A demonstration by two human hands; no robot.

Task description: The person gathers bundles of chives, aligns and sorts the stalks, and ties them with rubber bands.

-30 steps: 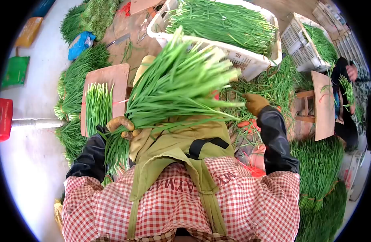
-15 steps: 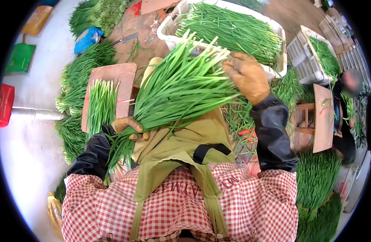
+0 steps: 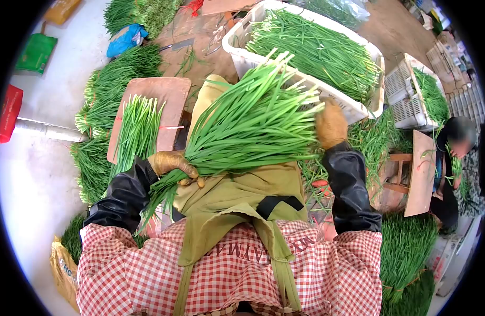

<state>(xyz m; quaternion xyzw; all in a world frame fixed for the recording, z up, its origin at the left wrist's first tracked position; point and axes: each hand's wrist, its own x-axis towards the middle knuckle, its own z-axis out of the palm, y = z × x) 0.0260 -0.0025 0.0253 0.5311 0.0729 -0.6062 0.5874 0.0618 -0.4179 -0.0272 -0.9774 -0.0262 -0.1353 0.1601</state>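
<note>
A big loose bunch of garlic chives (image 3: 248,118) lies fanned across my lap, pale stem ends toward the upper right. My left hand (image 3: 175,166), in a tan glove, is wrapped around its leafy lower end. At the right edge of the bunch, my gloved right hand (image 3: 331,125) is closed beside the pale ends; its fingers are partly hidden, and I cannot make out what they hold. To the left, a smaller bundle of chives (image 3: 138,126) rests on a reddish board (image 3: 174,95), near a thin red-and-white tie.
A white crate (image 3: 240,52) full of chives stands ahead. Tied bundles (image 3: 116,84) line the left side, and more bundles (image 3: 408,253) stand at lower right. A knife (image 3: 178,45) lies on the floor. Another person (image 3: 448,163) sits at far right by a board (image 3: 420,174).
My right hand has moved down at the pale ends and its fingers have curled in. The left hand keeps its hold on the bunch. The view has shifted slightly.
</note>
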